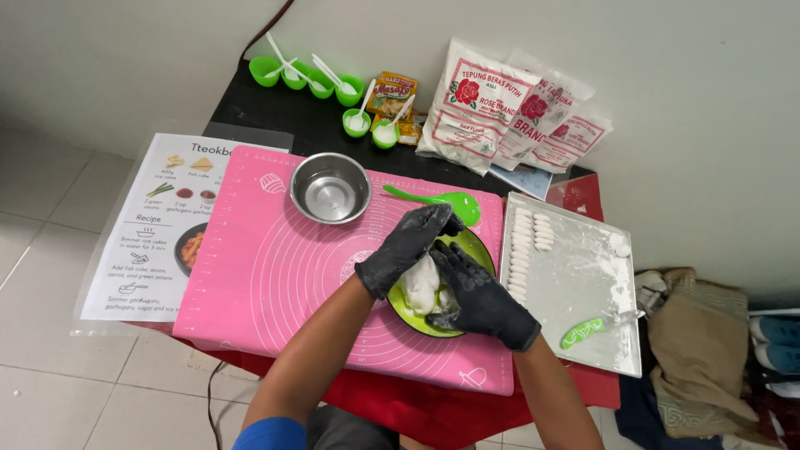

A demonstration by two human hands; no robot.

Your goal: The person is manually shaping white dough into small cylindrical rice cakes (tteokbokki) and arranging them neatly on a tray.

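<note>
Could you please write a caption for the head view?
Two black-gloved hands press white dough in a green bowl on a pink mat.

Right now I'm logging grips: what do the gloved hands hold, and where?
Both hands, left and right, cup a white dough lump by its sides, over the green bowl.

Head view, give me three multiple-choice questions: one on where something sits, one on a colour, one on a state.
1. Where is the steel bowl?
A. on the pink mat
B. on the tray
C. on the floor

2. What colour are the gloves?
A. white
B. black
C. blue

3. What is the state of the steel bowl?
A. full of dough
B. upside down
C. empty

Answers: 1 A, it stands at the mat's top edge. 2 B, both the left hand and right hand wear black, pressing white dough. 3 C, only bare metal shows inside.
</note>
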